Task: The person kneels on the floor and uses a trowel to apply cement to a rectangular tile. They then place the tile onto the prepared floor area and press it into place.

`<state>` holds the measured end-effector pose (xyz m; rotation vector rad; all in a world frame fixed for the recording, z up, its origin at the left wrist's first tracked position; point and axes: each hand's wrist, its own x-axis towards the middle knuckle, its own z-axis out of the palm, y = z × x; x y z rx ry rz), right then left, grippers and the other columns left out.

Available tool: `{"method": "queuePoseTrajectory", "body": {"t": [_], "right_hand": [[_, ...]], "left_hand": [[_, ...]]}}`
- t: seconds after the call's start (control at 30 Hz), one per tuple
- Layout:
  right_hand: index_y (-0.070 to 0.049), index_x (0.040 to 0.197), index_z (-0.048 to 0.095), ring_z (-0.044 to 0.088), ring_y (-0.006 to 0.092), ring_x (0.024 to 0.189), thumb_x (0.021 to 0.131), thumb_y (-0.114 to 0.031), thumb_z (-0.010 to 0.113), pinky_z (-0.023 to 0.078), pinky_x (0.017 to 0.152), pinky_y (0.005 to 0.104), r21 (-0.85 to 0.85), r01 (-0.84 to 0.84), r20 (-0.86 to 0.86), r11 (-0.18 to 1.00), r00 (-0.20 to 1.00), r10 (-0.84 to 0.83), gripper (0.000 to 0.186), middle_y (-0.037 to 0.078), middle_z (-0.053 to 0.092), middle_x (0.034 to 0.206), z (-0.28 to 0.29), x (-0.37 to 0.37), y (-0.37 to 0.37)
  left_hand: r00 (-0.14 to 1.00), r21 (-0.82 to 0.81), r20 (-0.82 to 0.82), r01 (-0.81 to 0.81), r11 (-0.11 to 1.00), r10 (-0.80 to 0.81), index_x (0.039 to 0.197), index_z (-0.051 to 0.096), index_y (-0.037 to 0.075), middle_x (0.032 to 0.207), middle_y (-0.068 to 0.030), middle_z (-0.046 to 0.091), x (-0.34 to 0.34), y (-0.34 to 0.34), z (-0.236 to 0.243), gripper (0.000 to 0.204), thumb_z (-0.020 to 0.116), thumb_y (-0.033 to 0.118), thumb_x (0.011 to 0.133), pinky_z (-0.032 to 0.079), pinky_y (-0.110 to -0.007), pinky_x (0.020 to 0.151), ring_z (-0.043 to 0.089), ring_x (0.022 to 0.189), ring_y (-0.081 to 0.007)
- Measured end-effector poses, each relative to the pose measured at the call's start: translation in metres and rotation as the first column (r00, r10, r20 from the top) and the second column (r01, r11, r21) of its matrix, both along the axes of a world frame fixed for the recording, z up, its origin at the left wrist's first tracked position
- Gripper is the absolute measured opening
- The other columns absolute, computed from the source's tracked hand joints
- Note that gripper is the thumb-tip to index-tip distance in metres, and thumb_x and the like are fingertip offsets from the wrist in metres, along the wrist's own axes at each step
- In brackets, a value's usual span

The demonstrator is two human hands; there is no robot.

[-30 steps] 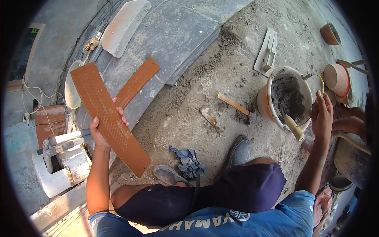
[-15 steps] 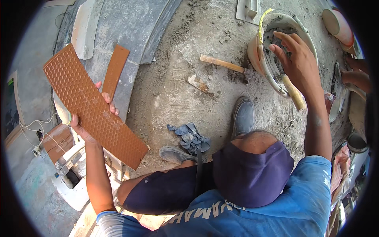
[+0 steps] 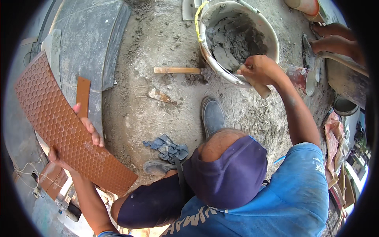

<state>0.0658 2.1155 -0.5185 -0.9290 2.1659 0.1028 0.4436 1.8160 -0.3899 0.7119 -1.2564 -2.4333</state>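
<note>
My left hand (image 3: pixel 92 130) holds a long brown tile (image 3: pixel 51 102) by its edges, honeycomb-textured face showing. A narrower brown tile (image 3: pixel 83 91) lies beyond it on the grey slab. My right hand (image 3: pixel 258 69) is closed on the pale handle (image 3: pixel 262 89) of a trowel at the near rim of a bucket (image 3: pixel 272 43); its blade (image 3: pixel 225 57) is down inside, against grey mortar (image 3: pixel 242 35). A yellow cord (image 3: pixel 198 19) is wound on the bucket's handle. Left of the bucket lie a wooden-handled hammer (image 3: pixel 177 70) and a stained scraper (image 3: pixel 160 95).
Another person's bare limbs (image 3: pixel 331 41) are at the upper right, near containers (image 3: pixel 304 8) and a small bucket (image 3: pixel 298 79). A crumpled rag (image 3: pixel 166 146) lies by my shoe. A grey slab step (image 3: pixel 110 51) runs along the left, with cables (image 3: pixel 37 166) below.
My right hand has left the bucket's yellow-wrapped handle and closed on the trowel handle. The view has shifted, and the left hand still holds the tile, now lower at the left.
</note>
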Motion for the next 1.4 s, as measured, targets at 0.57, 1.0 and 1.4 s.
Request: {"method": "queuePoseTrajectory", "body": {"t": [0.57,1.0,1.4], "right_hand": [[0.002,0.102,0.065,0.072,0.026,0.076,0.087,-0.009,0.052,0.058,0.064,0.038,0.322,-0.321,-0.272,0.891,0.87,0.412,0.023,0.013,0.072,0.085,0.043,-0.075,-0.006],[0.004,0.1,0.062,0.069,0.0376,0.082,0.08,-0.006,0.052,0.056,0.073,0.045,0.03,-0.157,0.021,0.987,0.987,0.157,0.025,0.024,0.069,0.085,0.026,-0.022,-0.005],[-0.005,0.099,0.058,0.068,0.0314,0.086,0.094,-0.015,0.043,0.053,0.075,0.0419,0.076,-0.237,-0.575,0.969,0.783,0.237,0.019,0.016,0.063,0.094,0.03,-0.026,0.038]], "left_hand": [[0.938,0.116,-0.1,0.342,0.933,-0.331,0.138,0.036,-0.007,0.107,-0.017,0.056,-0.234,0.075,-0.127,0.089,0.058,0.049,0.073,0.055,-0.035,0.068,0.064,0.078,-0.0207],[0.952,0.237,-0.109,0.304,0.923,-0.286,0.135,0.036,-0.008,0.104,-0.0176,0.057,-0.234,0.073,-0.138,0.092,0.061,0.051,0.069,0.057,-0.036,0.068,0.066,0.077,-0.0243],[0.963,0.244,-0.077,0.27,0.932,-0.259,0.137,0.034,-0.007,0.114,-0.0179,0.055,-0.227,0.079,-0.136,0.087,0.058,0.049,0.075,0.058,-0.036,0.07,0.066,0.08,-0.0235]]}}
